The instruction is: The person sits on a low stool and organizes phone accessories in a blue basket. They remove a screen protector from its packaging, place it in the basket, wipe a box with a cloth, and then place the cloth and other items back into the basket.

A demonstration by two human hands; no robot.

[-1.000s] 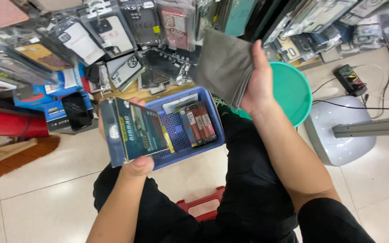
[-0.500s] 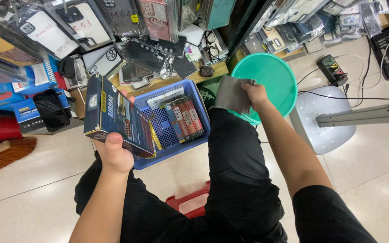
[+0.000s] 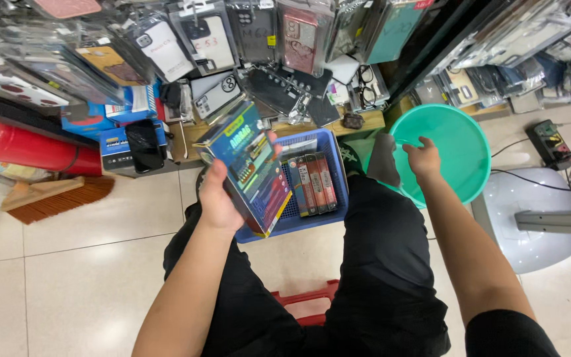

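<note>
Boxed product in left hand, grey cloth in right, over basket and basin.

Left hand [image 3: 218, 198] closed around a colourful printed box [image 3: 251, 166], tilted, held above the near-left corner of a blue plastic basket [image 3: 336, 173] with small red packs [image 3: 313, 183] inside. Right hand [image 3: 422, 158] pinches a grey cloth [image 3: 382, 160] hanging at the rim of a green basin [image 3: 457, 149], just right of the basket.

Phone-accessory shop: racks of packaged phone cases [image 3: 186, 39]

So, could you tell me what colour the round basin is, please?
The basin is turquoise green, seen in the head view.
</note>
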